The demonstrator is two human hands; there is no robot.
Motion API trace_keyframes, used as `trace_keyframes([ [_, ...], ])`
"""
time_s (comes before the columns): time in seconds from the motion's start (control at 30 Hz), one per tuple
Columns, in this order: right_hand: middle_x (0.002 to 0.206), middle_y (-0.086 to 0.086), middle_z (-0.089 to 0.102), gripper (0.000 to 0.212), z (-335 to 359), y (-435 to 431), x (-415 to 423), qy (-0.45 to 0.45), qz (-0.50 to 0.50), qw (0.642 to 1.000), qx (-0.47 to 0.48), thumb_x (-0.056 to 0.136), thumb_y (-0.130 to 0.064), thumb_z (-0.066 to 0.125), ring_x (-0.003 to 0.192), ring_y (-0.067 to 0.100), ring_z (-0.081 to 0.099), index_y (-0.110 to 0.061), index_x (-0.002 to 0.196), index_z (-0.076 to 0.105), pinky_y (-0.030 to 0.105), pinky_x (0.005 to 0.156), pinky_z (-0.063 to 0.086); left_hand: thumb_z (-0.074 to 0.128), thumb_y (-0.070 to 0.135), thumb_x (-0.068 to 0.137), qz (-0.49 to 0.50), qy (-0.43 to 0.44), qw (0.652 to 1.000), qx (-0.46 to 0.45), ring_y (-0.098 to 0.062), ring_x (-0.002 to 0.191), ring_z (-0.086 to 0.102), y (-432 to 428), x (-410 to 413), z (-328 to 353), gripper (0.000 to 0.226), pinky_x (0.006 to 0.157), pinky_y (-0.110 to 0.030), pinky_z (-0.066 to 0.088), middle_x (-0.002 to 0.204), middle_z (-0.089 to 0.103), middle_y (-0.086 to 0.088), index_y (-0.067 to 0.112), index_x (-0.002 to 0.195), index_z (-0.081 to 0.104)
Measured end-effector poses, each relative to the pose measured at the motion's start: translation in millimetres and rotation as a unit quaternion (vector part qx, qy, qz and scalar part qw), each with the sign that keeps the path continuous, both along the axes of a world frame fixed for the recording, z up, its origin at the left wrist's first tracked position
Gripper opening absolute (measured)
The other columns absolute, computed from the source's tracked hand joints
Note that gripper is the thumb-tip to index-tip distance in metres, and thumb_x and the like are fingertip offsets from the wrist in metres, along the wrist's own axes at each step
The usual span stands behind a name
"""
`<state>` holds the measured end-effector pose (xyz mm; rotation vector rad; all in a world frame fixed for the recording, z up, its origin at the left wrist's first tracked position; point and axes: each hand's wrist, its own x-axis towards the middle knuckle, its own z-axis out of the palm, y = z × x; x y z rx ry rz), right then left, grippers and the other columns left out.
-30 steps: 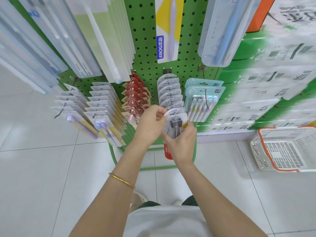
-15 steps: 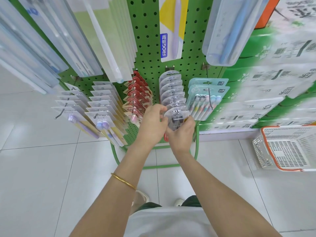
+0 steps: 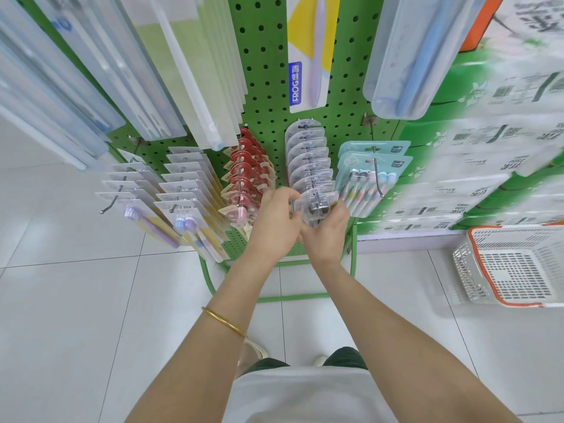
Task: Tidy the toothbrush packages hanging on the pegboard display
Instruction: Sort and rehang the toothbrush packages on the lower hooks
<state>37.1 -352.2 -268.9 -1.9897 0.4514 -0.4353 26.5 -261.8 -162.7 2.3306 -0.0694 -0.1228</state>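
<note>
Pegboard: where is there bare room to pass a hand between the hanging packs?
Bare pegboard shows between the red packs and clear packs, and up beside the yellow pack. Crowded where left hand and right hand grip the front clear pack.

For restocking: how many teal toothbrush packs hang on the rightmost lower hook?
2: the front pack, and the back pack right behind it on the same hook. None seems hidden.

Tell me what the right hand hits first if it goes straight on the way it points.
The right hand holds the front clear package; straight on, it would likely press that into the row of clear packages behind it, though depth is unclear.
</note>
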Motion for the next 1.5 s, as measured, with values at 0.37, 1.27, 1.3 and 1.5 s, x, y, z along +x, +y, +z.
trace_keyframes([
  [0.37, 0.131, 0.021, 0.043, 0.105, 7.7, -4.8, -15.4, 0.043, 0.018, 0.999, -0.023, 0.065, -0.038, 0.084, 0.123, 0.034, 0.039, 0.002, 0.142, 0.026, 0.042, 0.099, 0.038, 0.050, 0.006, 0.092, 0.026, -0.006, 1.000, -0.006, -0.016, 0.107, 0.051, -0.7, -17.8, 2.8, 0.033, 0.097, -0.028, 0.041, 0.125, 0.039, -0.004, 0.014, 0.124, 0.051],
  [1.27, 0.107, 0.008, 0.055, 0.016, 78.0, 82.8, 2.2, 0.035, 0.128, 0.988, -0.083, 0.093, -0.004, 0.050, 0.091, 0.008, 0.043, -0.003, 0.106, 0.059, 0.013, 0.072, 0.029, 0.048, 0.005, 0.090, 0.024, -0.007, 0.996, -0.088, -0.014, 0.095, 0.056, 130.9, -19.8, -8.3, 0.021, 0.081, -0.030, 0.047, 0.108, 0.059, -0.002, 0.023, 0.096, 0.055],
  [1.3, 0.107, 0.007, 0.053, 0.016, 78.3, 83.7, 2.0, 0.041, 0.131, 0.987, -0.082, 0.094, -0.006, 0.050, 0.090, 0.008, 0.043, -0.004, 0.108, 0.059, 0.010, 0.071, 0.028, 0.047, 0.005, 0.090, 0.019, -0.007, 0.996, -0.091, -0.013, 0.094, 0.056, 132.9, -19.3, -7.3, 0.020, 0.082, -0.029, 0.046, 0.109, 0.058, -0.003, 0.023, 0.096, 0.055],
  [1.5, 0.096, 0.003, 0.051, 0.015, 75.4, 87.9, -1.6, 0.058, 0.142, 0.984, -0.087, 0.096, -0.008, 0.047, 0.088, 0.013, 0.044, -0.005, 0.103, 0.061, 0.019, 0.074, 0.029, 0.045, 0.004, 0.092, -0.006, -0.009, 0.997, -0.081, -0.007, 0.091, 0.050, 141.2, -18.3, -5.1, 0.020, 0.076, -0.019, 0.037, 0.111, 0.057, -0.002, 0.018, 0.099, 0.057],
])
